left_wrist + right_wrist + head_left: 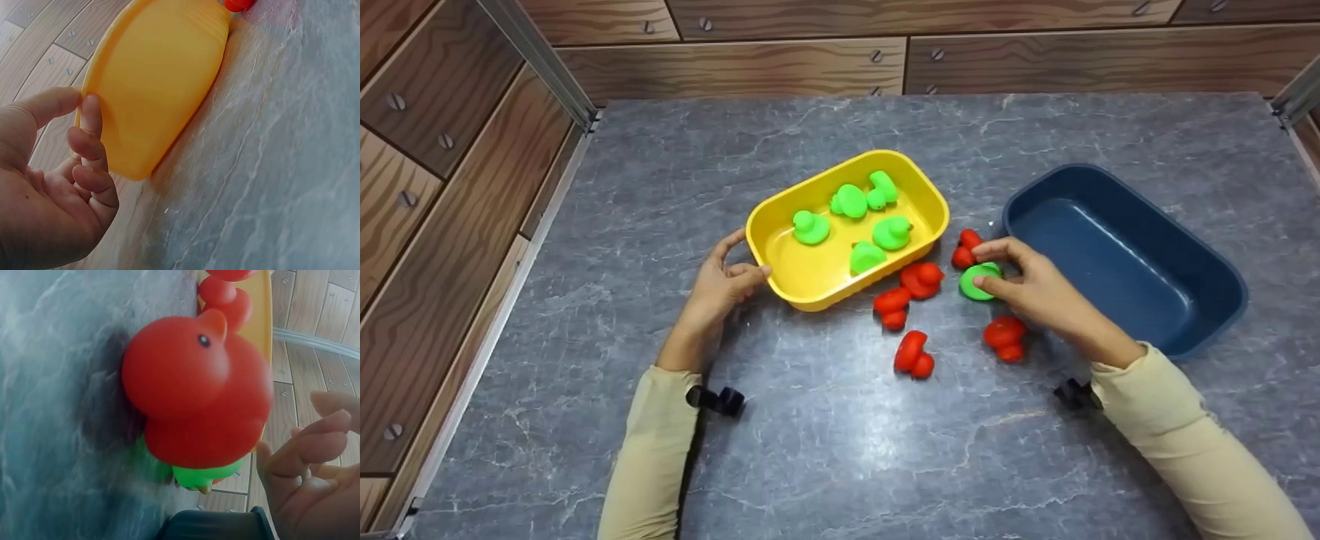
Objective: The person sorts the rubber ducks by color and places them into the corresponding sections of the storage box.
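Note:
My left hand (716, 289) grips the left end of a yellow tub (802, 281), thumb and fingers at its rim; the tub's outer wall (157, 73) fills much of the left wrist view. Inside the tub lie several green rubber ducks (811, 228). My right hand (1035, 289) is over a green rubber duck (971, 285) on the table, fingers spread apart from the thumb. In the right wrist view this green duck (205, 477) is mostly hidden behind a large, near red rubber duck (174, 371), and the right hand (315, 472) appears apart from both.
Several red rubber ducks (913, 355) lie scattered on the grey marbled table (825, 450) between the tubs. A dark blue tub (1215, 277) stands at the right, close beside the right forearm. Wood-patterned panels (780, 67) border the table's back and left.

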The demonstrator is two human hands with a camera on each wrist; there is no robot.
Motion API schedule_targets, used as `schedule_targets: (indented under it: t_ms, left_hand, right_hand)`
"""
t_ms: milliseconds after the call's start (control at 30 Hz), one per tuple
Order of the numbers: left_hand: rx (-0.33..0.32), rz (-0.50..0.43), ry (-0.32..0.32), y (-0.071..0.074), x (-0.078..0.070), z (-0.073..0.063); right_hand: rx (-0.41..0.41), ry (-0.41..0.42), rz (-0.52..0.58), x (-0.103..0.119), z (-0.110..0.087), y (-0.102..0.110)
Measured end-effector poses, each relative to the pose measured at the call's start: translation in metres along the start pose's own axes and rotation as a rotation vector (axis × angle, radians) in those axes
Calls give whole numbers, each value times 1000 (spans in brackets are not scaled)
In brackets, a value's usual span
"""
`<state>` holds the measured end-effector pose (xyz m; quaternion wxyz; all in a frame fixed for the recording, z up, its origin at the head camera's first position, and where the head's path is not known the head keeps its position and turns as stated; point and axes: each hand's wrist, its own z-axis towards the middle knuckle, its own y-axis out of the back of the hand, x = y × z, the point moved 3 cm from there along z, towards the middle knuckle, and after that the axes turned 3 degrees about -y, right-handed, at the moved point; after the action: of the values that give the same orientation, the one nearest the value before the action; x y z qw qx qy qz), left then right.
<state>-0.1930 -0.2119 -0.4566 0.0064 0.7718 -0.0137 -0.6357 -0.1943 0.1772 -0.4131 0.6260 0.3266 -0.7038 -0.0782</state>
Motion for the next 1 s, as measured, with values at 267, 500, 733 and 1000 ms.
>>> schedule_targets:
  t_ms: [267,500,733,1000]
  left_hand:
    - [26,24,-15,1,1,0]
    - [12,21,-6,1,0,0]
    - [7,27,4,0,-2,-1]
    - [16,19,1,0,-2,0]
  right_hand:
    - [14,1,-19,-1,-3,3]
    - [62,-9,-26,-7,-3,0]
    - [65,27,-97,-13,-3,-1]
    - [76,22,-130,-19,-2,0]
